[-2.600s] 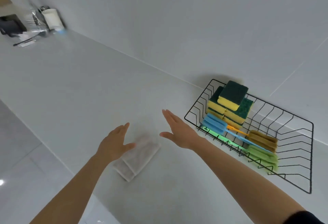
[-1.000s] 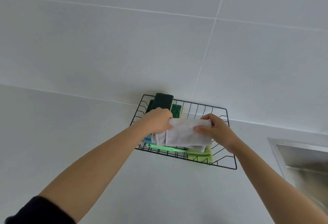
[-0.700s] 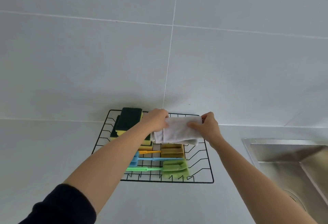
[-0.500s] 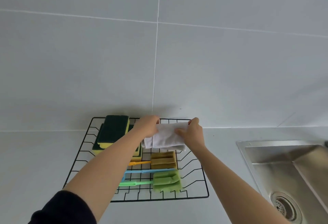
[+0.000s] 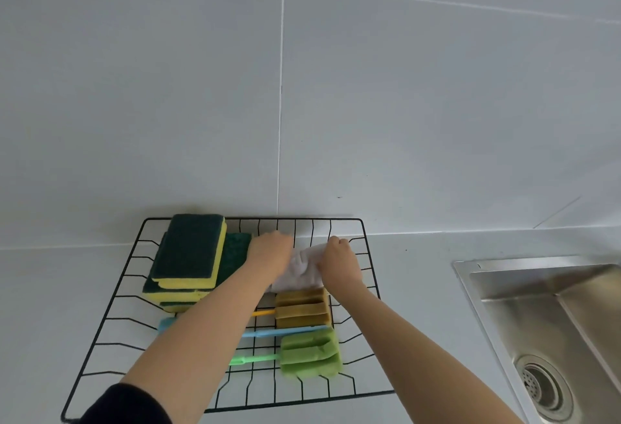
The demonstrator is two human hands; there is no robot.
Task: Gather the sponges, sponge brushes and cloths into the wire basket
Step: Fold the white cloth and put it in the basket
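Start at the left of the frame: your wire basket [image 5: 100, 328] sits on the counter against the tiled wall, and its upper left corner holds a stack of sponges [image 5: 188, 255], dark green scouring faces up, yellow foam showing at their edges. Your left forearm crosses the basket from the lower left, and your left hand [image 5: 270, 254] is closed on the left end of the white cloth [image 5: 300, 270]. The cloth lies bunched between both hands at lower centre, its long axis running left to right, over the back right part of the basket, just above the brushes. Whether it already rests on the wires you cannot tell, as your hands hide its underside. Your right hand [image 5: 341, 264] is pinched on its right end; both hands sit equally near, each on its own end.

Below the cloth lie the sponge brushes, handles pointing left: a tan-headed brush [image 5: 302, 309] with an orange handle, a blue handle [image 5: 285, 332] beneath it, and a green brush [image 5: 311, 353] nearest you. The coming move looks like a straight lowering and letting go, since the cloth is already inside the rim.

At the far right, a steel sink [image 5: 551, 322] stands well apart from the basket.
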